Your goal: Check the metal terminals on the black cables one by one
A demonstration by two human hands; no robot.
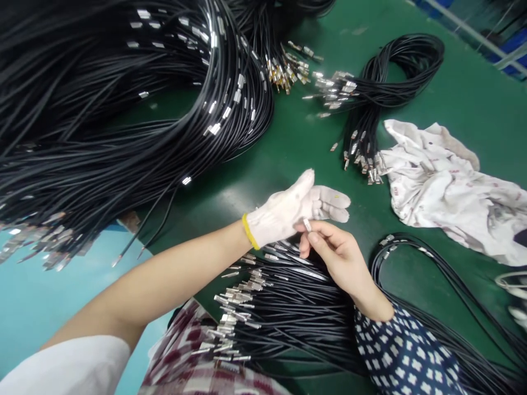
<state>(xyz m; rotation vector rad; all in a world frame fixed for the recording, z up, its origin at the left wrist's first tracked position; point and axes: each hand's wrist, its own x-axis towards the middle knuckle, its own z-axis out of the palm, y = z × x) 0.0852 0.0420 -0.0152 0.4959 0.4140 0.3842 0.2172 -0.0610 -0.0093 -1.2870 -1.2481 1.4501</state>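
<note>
Right across the view runs a green table (pixel 239 192), and on it the nearest landmark is the middle bundle (pixel 304 318), black cables laid side by side with silvery metal ends towards the left. Beyond it and to its left spreads the biggest load, a heap of black cables (pixel 123 159) dotted with shiny metal pieces, some ends hanging past the table's edge. To the right of the middle bundle and farther off lies a crumpled white cloth (pixel 444 181) with small reddish print. Also beyond the middle bundle, up and to the right, a coiled bundle (pixel 395 93) rests with its metal ends pointing left and back towards the near side. Just to the right of the middle bundle, a thinner loop of cables (pixel 376 263) curves round. The left hand (pixel 284 214), in a white glove with a yellow cuff, is over the far side of the middle bundle, thumb spread and fingers partly curled, with nothing visible in its grasp. Next to it, the bare right hand (pixel 340 255) has thumb and forefinger pinched together on a small silvery piece (pixel 307 225), which sits in front of the gloved palm, above the middle bundle's far edge; whether it touches the glove, I cannot tell.
</note>
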